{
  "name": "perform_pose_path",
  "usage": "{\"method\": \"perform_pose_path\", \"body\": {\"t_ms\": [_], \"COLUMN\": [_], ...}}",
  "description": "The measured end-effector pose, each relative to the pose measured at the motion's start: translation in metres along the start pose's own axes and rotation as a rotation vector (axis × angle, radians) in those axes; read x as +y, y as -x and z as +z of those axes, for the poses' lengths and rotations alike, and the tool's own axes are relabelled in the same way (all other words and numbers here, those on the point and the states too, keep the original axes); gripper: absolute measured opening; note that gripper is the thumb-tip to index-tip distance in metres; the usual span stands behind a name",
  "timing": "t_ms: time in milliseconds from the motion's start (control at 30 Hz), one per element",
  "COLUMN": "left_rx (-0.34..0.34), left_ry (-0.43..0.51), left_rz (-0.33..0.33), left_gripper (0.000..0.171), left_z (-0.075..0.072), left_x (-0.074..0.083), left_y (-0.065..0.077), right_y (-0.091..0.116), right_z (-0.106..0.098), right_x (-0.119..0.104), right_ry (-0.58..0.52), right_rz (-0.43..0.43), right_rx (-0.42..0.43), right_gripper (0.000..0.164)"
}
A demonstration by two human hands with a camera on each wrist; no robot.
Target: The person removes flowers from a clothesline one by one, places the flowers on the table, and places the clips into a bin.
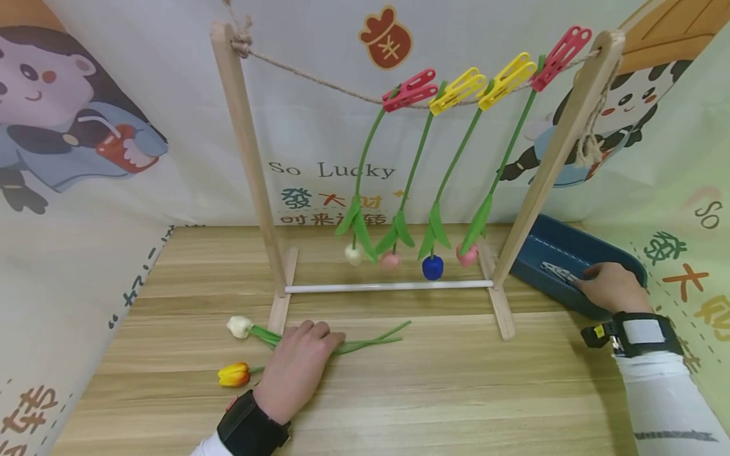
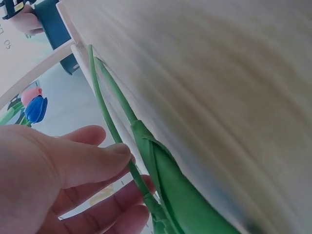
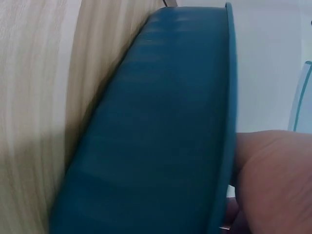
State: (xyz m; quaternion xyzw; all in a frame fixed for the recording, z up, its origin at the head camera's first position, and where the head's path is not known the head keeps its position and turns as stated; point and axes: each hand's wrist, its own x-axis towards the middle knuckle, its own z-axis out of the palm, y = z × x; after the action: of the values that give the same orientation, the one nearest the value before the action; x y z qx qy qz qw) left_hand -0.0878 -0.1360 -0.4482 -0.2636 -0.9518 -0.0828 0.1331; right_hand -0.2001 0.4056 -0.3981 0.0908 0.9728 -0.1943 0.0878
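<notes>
My left hand (image 1: 302,367) is low over the table, its thumb and fingers pinching the thin green stem (image 2: 105,109) of an artificial tulip. A second stem with a broad green leaf (image 2: 185,195) lies right beside it. To the left of the hand show a white tulip (image 1: 239,327) and a yellow-orange tulip (image 1: 234,374); which one the pinched stem belongs to is unclear. My right hand (image 1: 616,288) reaches over the rim into a blue bin (image 1: 538,244), fingertips by some white clothespins (image 1: 557,272). The bin wall (image 3: 156,122) hides most of those fingers.
A wooden stand (image 1: 245,145) carries a sagging rope (image 1: 313,81). Several tulips hang head down from it, held by red clothespins (image 1: 410,90) and yellow clothespins (image 1: 507,81). A white rod (image 1: 388,287) joins its feet. Printed cloth walls (image 1: 319,139) surround the table (image 1: 445,392).
</notes>
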Motion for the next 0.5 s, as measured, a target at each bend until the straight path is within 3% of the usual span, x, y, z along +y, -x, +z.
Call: {"method": "perform_pose_path", "body": {"t_ms": [267, 500], "left_rx": [0.037, 0.136], "left_ry": [0.021, 0.014], "left_rz": [-0.002, -0.003], "left_gripper": [0.033, 0.044], "left_z": [-0.009, -0.03], "left_x": [0.001, -0.003], "left_y": [-0.002, -0.008], "right_y": [0.014, 0.038], "right_z": [-0.005, -0.033], "right_x": [-0.012, -0.043], "right_ry": [-0.032, -0.053], "right_rz": [-0.114, -0.158], "right_rx": [0.191, 0.257], "right_gripper": [0.053, 0.057]}}
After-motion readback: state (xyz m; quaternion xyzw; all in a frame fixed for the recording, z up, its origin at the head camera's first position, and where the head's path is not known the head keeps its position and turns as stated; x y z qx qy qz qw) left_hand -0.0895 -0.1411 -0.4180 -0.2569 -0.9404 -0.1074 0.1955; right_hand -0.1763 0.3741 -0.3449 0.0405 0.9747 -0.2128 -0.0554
